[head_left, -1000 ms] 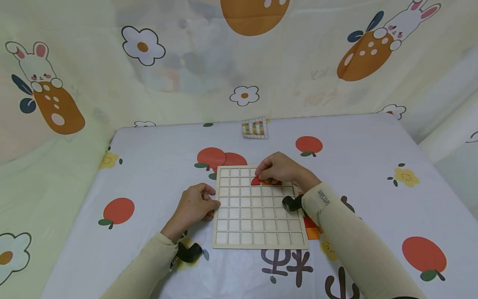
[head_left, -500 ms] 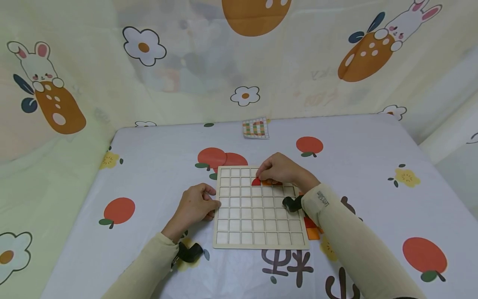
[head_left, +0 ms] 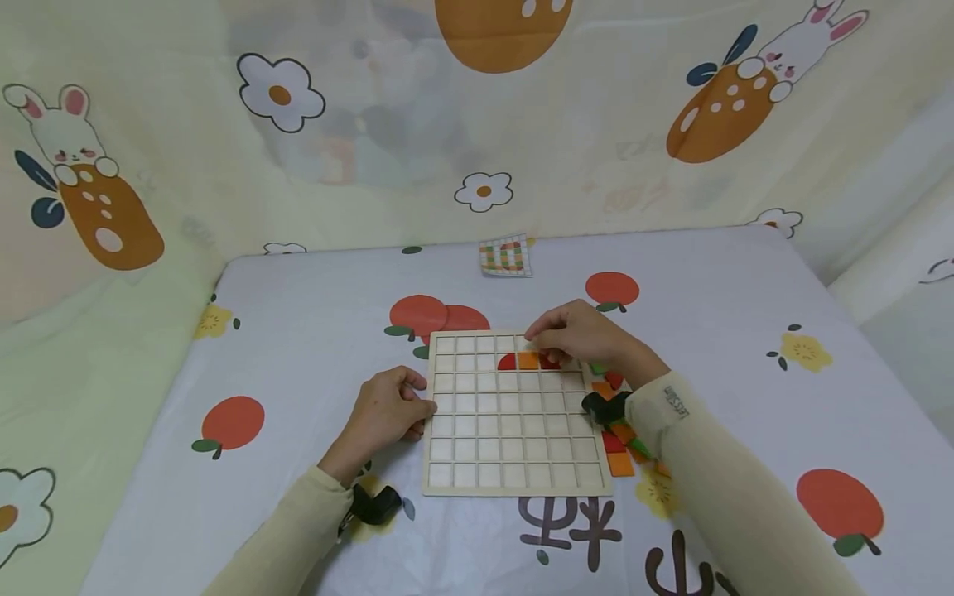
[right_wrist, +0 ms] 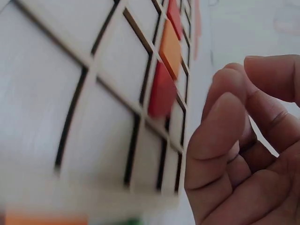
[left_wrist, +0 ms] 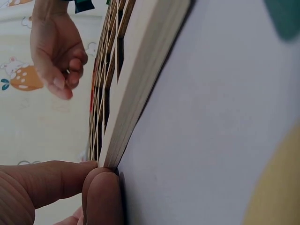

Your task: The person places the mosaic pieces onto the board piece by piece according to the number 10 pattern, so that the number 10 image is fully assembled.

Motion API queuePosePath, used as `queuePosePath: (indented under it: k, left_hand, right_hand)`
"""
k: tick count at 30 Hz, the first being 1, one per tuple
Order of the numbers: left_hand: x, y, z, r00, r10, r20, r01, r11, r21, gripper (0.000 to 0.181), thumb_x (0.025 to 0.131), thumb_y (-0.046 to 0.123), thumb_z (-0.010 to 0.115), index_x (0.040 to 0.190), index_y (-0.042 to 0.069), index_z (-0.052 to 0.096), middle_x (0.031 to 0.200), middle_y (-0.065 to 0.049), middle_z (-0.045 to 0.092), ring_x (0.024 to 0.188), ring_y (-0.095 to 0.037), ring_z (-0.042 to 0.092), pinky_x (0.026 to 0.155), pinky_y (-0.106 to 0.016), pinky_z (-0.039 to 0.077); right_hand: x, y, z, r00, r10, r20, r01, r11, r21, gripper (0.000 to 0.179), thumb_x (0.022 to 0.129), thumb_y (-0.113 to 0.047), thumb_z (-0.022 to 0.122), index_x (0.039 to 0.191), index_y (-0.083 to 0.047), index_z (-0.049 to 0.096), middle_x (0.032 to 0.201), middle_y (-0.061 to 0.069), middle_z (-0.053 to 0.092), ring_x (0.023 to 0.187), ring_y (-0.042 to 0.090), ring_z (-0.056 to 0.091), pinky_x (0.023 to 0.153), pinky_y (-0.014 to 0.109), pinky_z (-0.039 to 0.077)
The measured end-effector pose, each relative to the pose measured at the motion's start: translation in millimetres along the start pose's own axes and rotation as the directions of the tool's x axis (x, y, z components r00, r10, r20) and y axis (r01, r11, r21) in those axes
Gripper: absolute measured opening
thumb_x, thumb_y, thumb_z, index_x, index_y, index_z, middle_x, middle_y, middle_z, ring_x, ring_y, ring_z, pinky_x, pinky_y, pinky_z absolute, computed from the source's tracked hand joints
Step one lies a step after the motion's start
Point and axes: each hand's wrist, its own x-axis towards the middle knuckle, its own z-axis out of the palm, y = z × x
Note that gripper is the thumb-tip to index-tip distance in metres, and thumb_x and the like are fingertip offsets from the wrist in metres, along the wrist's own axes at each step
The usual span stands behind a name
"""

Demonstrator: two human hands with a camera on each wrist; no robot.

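Note:
A wooden grid board [head_left: 492,426] lies flat on the table with square recesses. In its second row from the back sit a red rounded piece [head_left: 507,362], an orange square tile [head_left: 527,361] and another red piece [right_wrist: 162,91]. My left hand [head_left: 389,404] pinches the board's left edge between thumb and finger, seen closely in the left wrist view. Above the board's back right corner is my right hand [head_left: 585,333], its fingers loosely bent and holding nothing in the right wrist view. It partly covers the right-hand red piece in the head view.
Several loose red, orange and green pieces [head_left: 621,465] lie along the board's right side, partly hidden by the right sleeve. A small patterned card [head_left: 506,256] lies near the table's back edge. A printed curtain [head_left: 358,165] hangs behind.
My right hand has let go of the row of pieces and moved right, uncovering the orange tile and part of the second red piece. My left hand stays at the board's edge.

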Motion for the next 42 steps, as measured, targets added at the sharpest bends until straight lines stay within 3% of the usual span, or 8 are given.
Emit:
queuePosePath:
  k: [5, 12, 16, 24, 33, 42]
  left_hand:
    - [-0.4, -0.4, -0.2, 1.000, 0.009, -0.001, -0.009, 1.000, 0.006, 0.026, 0.089, 0.005, 0.079, 0.109, 0.001, 0.064, 0.081, -0.009, 0.062, 0.054, -0.016, 0.066, 0.053, -0.029, 0.059]
    - [-1.6, -1.0, -1.7, 1.000, 0.007, -0.005, -0.007, 1.000, 0.007, 0.025, 0.089, 0.005, 0.079, 0.109, 0.001, 0.064, 0.082, -0.010, 0.062, 0.054, -0.016, 0.066, 0.053, -0.029, 0.059]
    - [-2.1, -0.9, -1.6, 1.000, 0.009, -0.006, -0.009, 1.000, 0.014, 0.025, 0.089, 0.005, 0.079, 0.109, 0.000, 0.064, 0.081, -0.010, 0.062, 0.054, -0.016, 0.066, 0.053, -0.029, 0.059]
    - [-1.8, -1.2, 0.3, 1.000, 0.007, 0.000, -0.007, 1.000, 0.013, 0.025, 0.089, 0.005, 0.079, 0.109, 0.000, 0.064, 0.080, -0.010, 0.062, 0.054, -0.016, 0.066, 0.053, -0.029, 0.059]
    - [-1.1, -0.3, 0.7, 1.000, 0.014, 0.000, -0.014, 1.000, 0.012, 0.025, 0.089, 0.005, 0.079, 0.109, 0.000, 0.064, 0.081, -0.010, 0.061, 0.054, -0.016, 0.066, 0.052, -0.029, 0.059]
    - [-0.5, -0.3, 0.1, 1.000, 0.010, -0.004, -0.010, 1.000, 0.011, 0.026, 0.089, 0.005, 0.080, 0.109, 0.001, 0.064, 0.081, -0.010, 0.062, 0.054, -0.017, 0.066, 0.053, -0.029, 0.059]
  right_hand:
    - [-21.5, 17.2, -20.6, 0.996, 0.027, -0.079, -0.033, 0.997, -0.070, 0.029, 0.101, -0.021, 0.069, 0.121, 0.000, 0.073, 0.100, 0.012, 0.073, 0.078, 0.023, 0.059, 0.069, 0.031, 0.053]
    - [-42.9, 43.2, -39.8, 0.976, 0.138, -0.167, -0.168, 0.969, -0.181, 0.033, 0.095, -0.028, 0.076, 0.117, -0.005, 0.075, 0.103, 0.007, 0.073, 0.094, 0.025, 0.058, 0.078, 0.031, 0.050]
    - [-47.2, 47.6, -37.9, 0.969, 0.154, -0.195, -0.197, 0.955, -0.221, 0.033, 0.092, -0.030, 0.078, 0.113, -0.004, 0.075, 0.102, 0.007, 0.074, 0.100, 0.026, 0.058, 0.081, 0.032, 0.049]
    - [-50.4, 43.1, -28.7, 0.956, 0.185, -0.227, -0.231, 0.953, -0.196, 0.034, 0.089, -0.026, 0.081, 0.109, 0.000, 0.071, 0.097, 0.011, 0.072, 0.090, 0.025, 0.063, 0.072, 0.029, 0.055]
    - [-48.5, 42.9, -23.7, 0.949, 0.194, -0.249, -0.247, 0.948, -0.201, 0.038, 0.090, -0.025, 0.080, 0.116, 0.000, 0.069, 0.102, 0.013, 0.071, 0.089, 0.025, 0.065, 0.073, 0.028, 0.057]
    - [-51.8, 39.5, -24.6, 0.946, 0.188, -0.265, -0.237, 0.957, -0.167, 0.026, 0.091, -0.022, 0.079, 0.105, -0.003, 0.071, 0.093, 0.009, 0.072, 0.083, 0.023, 0.065, 0.073, 0.029, 0.055]
